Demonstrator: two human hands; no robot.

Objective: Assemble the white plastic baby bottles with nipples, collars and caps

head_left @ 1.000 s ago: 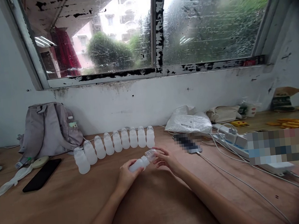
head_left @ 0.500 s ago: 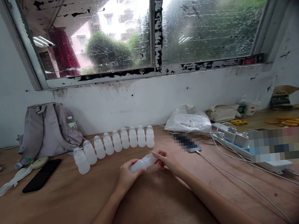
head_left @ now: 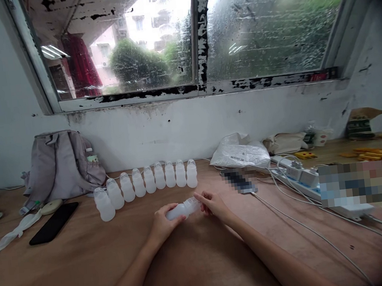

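Note:
I hold a small translucent white bottle [head_left: 181,210] on its side just above the wooden table [head_left: 87,263]. My left hand [head_left: 162,225] is wrapped round its body. My right hand [head_left: 213,205] pinches the clear cap [head_left: 193,203] at its right end. Behind my hands stands a curved row of several matching capped bottles [head_left: 147,181], upright and close together.
A grey backpack [head_left: 62,165] leans on the wall at back left, with a black phone [head_left: 53,222] and a white glove [head_left: 17,229] in front. At right lie a white plastic bag [head_left: 240,156], a power strip [head_left: 300,177] with cables, and yellow parts [head_left: 376,155].
My right hand has closed in on the cap, which now sits against the bottle's neck. The bottle has sunk a little toward the table. The row behind has not moved.

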